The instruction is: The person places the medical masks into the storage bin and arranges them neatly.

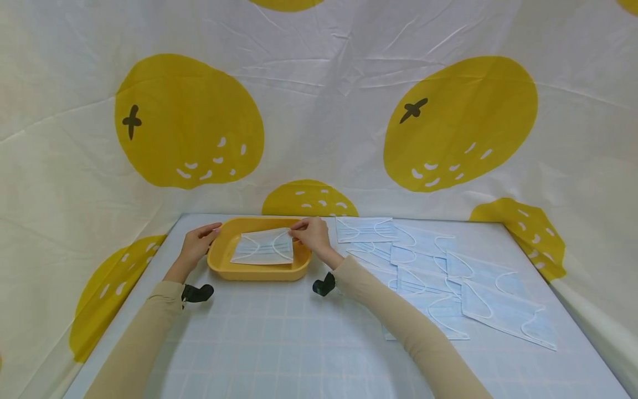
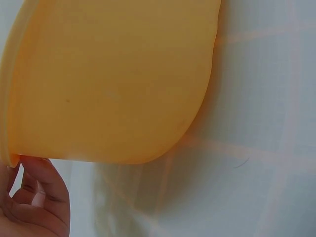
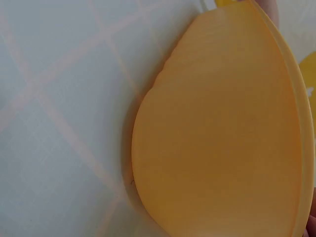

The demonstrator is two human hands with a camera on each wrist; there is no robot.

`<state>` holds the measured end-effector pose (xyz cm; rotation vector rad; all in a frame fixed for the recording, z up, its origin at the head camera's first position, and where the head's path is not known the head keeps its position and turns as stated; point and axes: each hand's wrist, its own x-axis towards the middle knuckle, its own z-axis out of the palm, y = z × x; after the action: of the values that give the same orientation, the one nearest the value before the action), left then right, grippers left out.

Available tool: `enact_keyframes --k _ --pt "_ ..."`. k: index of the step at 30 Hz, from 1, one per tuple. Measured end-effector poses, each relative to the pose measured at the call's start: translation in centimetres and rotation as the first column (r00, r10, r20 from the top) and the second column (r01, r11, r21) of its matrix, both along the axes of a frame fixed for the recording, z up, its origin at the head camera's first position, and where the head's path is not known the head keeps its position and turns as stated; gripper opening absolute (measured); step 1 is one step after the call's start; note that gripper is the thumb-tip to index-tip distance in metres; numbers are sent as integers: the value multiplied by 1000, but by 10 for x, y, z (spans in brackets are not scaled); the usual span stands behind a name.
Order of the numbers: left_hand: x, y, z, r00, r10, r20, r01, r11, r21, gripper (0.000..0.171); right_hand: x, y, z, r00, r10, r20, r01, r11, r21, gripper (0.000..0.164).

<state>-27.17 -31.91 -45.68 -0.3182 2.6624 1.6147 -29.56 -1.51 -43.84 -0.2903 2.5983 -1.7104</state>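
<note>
A yellow plastic tray (image 1: 259, 275) stands on the table's far left part. My left hand (image 1: 193, 246) grips its left rim; in the left wrist view curled fingers (image 2: 49, 197) meet the rim from outside. Inside the tray lies a pale blue disposable face mask (image 1: 264, 249) with white ear loops. At that mask's upper right corner, my right hand (image 1: 315, 237) pinches with thumb and forefinger. The right wrist view mostly shows the tray's outer wall (image 3: 222, 128), with only a sliver of the hand at the lower right edge.
Several more face masks (image 1: 423, 282) lie spread and overlapping on the right side of the table (image 1: 269, 343). A white curtain with yellow fruit prints (image 1: 339, 138) hangs behind and around the table. Dark straps (image 1: 324, 284) sit at both wrists.
</note>
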Motion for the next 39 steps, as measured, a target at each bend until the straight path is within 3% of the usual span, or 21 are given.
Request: enact_keyframes --k 14,22,28,39 --pt "0 1 -1 1000 4 8 -4 1000 1 53 -1 -5 3 998 10 -54 -2 990 142 8" --pt "-1 1 -1 1000 2 0 -2 1000 2 54 -2 -11 5 1000 8 -22 -3 972 237 9" --pt "0 2 0 1000 8 7 -8 1000 7 52 -1 -12 6 1000 2 -8 0 973 231 12" --pt "0 1 -2 1000 12 -6 -12 1000 -1 50 5 -6 13 997 61 -52 -51 982 181 20"
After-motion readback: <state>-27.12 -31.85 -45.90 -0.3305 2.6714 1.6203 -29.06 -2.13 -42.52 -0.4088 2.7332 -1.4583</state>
